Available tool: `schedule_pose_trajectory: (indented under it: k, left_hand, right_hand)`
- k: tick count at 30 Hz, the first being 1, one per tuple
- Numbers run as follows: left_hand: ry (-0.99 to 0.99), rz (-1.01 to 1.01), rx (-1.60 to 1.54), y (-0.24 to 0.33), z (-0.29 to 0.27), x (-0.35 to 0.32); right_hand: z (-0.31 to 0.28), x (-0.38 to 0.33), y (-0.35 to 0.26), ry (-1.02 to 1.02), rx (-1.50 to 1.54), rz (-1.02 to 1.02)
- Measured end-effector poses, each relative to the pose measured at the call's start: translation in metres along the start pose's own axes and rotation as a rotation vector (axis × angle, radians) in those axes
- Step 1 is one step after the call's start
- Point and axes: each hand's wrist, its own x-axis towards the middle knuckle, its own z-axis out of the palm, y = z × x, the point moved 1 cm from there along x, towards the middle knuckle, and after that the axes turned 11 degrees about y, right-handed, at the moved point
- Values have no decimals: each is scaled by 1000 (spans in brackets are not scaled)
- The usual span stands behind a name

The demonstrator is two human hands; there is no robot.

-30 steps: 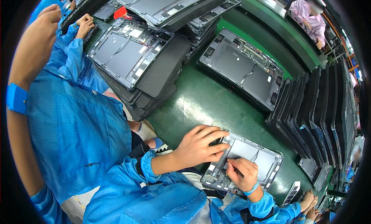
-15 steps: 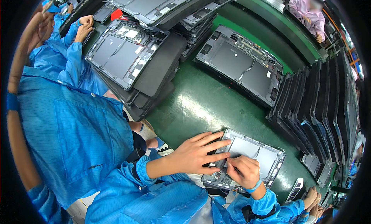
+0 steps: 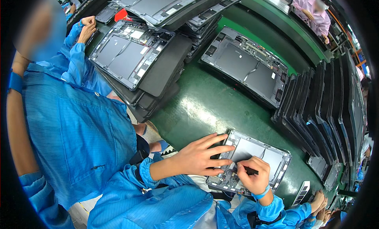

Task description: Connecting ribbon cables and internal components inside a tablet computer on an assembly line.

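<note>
An opened tablet-like device [image 3: 272, 158], its inner parts bare, lies on the green bench in front of me. My left hand [image 3: 201, 156] rests over its left end, fingers spread, with fingertips touching the frame and inner parts. Above the circuit board near the lower left part of the device, my right hand [image 3: 254, 175] is closed around a short black pen-like tool [image 3: 251, 171]. The tool's exact kind and its tip are hidden by my fingers. A wristband circles my right wrist.
Another opened device [image 3: 244, 65] lies farther back on trays. Black trays stand in a tall row [image 3: 327, 110] at the right, and stacked trays with devices [image 3: 130, 55] are at the left. A co-worker in blue [image 3: 75, 130] stands close on my left. A white slotted strip [image 3: 302, 193] lies lower right.
My right hand has shifted slightly right and turned, so the black tool now shows. My left hand stays nearly in place. The co-worker at the left has moved their head and arm.
</note>
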Motion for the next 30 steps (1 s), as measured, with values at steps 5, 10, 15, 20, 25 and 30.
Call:
schedule_pose_trajectory:
  k: [5, 10, 15, 20, 25, 30]
  left_hand:
    - [15, 5, -21, -4, -2, 3]
    - [26, 6, -32, -2, -3, 4]
    - [45, -1, -44, -2, -3, 3]
    - [55, 59, 21, -2, -3, 3]
    - [56, 58, 23, -4, -3, 3]
    - [76, 41, 14, -4, -3, 5]
  right_hand:
    - [3, -6, -12, -77, 47, 69]
    - [3, -16, -16, -74, 70, 90]
    - [10, -22, -9, 73, 79, 277]
    - [13, -20, -15, 65, 97, 246]
    - [16, -20, -14, 74, 85, 200]
    - [17, -20, -12, 81, 41, 159]
